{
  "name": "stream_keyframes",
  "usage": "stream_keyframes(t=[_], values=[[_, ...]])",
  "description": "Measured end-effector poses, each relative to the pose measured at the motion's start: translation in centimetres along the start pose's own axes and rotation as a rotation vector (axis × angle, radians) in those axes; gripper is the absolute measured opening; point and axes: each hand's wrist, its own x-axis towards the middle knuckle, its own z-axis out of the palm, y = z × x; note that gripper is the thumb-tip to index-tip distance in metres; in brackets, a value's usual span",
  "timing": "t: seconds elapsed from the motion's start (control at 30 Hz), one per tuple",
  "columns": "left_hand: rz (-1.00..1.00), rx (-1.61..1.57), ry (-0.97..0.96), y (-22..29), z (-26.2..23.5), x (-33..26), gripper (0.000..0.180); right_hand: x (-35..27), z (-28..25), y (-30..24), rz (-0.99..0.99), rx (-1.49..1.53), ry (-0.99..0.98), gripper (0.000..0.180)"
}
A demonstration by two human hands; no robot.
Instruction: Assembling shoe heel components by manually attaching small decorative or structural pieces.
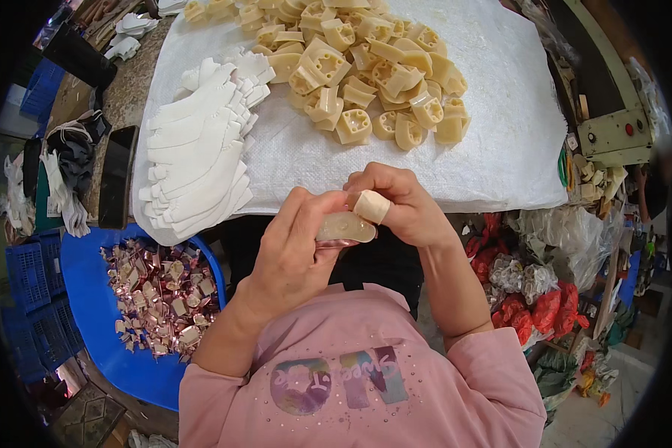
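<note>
My left hand (295,243) is closed round a small shoe heel (343,227) with a pale translucent face and a shiny pink edge. My right hand (399,205) meets it from the other side, fingers curled and pinching at its upper edge. A cream wrapping (371,207), which looks like tape, covers the tip of my right thumb. Both hands are above my lap, just off the table's near edge. Beyond them lies a heap of bare beige heels (352,125), several showing holes. Fanned white curved strips (198,149) lie to the left of it.
A white woven sheet (500,134) covers the table. On its left are a dark phone (118,175) and a black cylinder (80,56). A blue basin (138,373) at lower left holds many pink-covered heels (164,295). Red bags (546,310) and clear plastic lie at right.
</note>
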Motion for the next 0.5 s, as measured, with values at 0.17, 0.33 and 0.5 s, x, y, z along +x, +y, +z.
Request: stream_keyframes(t=[0.17, 0.33, 0.5], values=[[-0.056, 0.002, 0.044, -0.3, 0.6, 0.0, 0.044, 0.1, 1.8, -0.4, -0.205, -0.642, 0.208, 0.015], [0.077, 0.083, 0.121, -1.0, 0.9, 1.0, 0.046, 0.2, 1.4, 0.4, -0.189, -0.171, 0.266, 0.013], [0.167, 0.157, 0.152, -0.6, 1.6, 0.7, 0.045, -0.8, 0.6, 1.4, -0.051, 0.087, 0.09, 0.018]])
